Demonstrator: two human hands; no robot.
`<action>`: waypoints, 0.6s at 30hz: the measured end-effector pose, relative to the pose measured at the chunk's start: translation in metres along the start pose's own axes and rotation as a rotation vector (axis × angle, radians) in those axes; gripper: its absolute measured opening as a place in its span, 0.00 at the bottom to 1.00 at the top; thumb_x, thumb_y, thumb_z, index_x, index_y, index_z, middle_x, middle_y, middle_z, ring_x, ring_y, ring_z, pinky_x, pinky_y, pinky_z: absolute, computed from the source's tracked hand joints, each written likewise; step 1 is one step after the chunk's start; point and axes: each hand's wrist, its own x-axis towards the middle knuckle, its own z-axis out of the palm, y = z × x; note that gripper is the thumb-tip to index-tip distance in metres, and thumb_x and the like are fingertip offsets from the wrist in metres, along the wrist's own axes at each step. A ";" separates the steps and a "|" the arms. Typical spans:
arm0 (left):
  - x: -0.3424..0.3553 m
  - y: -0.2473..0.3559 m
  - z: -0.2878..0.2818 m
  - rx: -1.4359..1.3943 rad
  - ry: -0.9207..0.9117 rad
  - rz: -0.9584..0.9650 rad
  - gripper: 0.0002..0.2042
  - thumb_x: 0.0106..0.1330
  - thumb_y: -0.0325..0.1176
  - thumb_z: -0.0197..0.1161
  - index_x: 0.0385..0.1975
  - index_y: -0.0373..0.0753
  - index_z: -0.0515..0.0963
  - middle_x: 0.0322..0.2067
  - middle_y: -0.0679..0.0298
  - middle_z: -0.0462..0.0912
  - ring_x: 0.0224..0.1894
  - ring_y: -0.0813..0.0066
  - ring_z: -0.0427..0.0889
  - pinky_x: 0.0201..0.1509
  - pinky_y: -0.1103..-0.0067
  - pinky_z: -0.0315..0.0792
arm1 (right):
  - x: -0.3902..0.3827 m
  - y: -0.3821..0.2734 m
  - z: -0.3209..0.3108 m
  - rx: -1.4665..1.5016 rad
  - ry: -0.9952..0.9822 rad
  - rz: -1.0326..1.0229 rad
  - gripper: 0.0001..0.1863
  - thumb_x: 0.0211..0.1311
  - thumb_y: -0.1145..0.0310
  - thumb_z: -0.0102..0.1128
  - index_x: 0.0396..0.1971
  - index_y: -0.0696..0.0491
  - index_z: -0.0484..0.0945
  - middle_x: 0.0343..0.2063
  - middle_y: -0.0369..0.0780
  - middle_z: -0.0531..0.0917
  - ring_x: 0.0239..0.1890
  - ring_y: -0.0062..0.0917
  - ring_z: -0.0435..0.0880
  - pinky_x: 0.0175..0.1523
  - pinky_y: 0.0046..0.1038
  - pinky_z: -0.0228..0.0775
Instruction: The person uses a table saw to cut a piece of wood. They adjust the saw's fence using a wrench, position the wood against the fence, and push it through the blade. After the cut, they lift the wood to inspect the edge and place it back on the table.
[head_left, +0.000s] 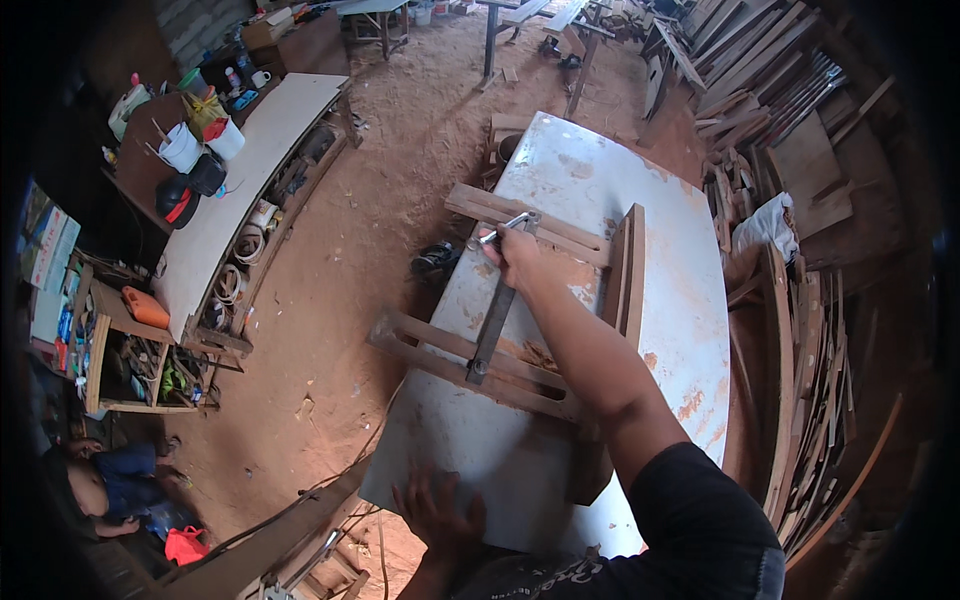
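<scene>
My right hand (518,256) is closed around a silver wrench (506,228), whose end is at the far bolt of a flat metal bar (492,330). This bar lies across two slotted wooden arms, with another bolt (478,368) at its near end. Both arms run into an upright wooden board (628,275) on the right, making up a wooden frame (430,337). Under it is a large white-topped table (680,270), stained with brown dust. My left hand (440,512) rests on the near left part of the tabletop, fingers spread and holding nothing.
To the left stands a long workbench (270,125) with buckets (180,148) and a black-and-red object. A person (110,480) sits at the lower left. Stacked timber (760,60) and wood strips (815,400) line the right side. A cable (350,463) runs near the table's left edge.
</scene>
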 end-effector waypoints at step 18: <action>-0.001 0.003 -0.008 -0.032 -0.008 -0.021 0.23 0.65 0.50 0.70 0.56 0.48 0.81 0.65 0.52 0.79 0.75 0.40 0.72 0.79 0.37 0.57 | 0.058 -0.006 0.101 0.498 0.230 -0.029 0.13 0.77 0.80 0.45 0.57 0.63 0.71 0.47 0.50 0.83 0.39 0.39 0.90 0.34 0.34 0.94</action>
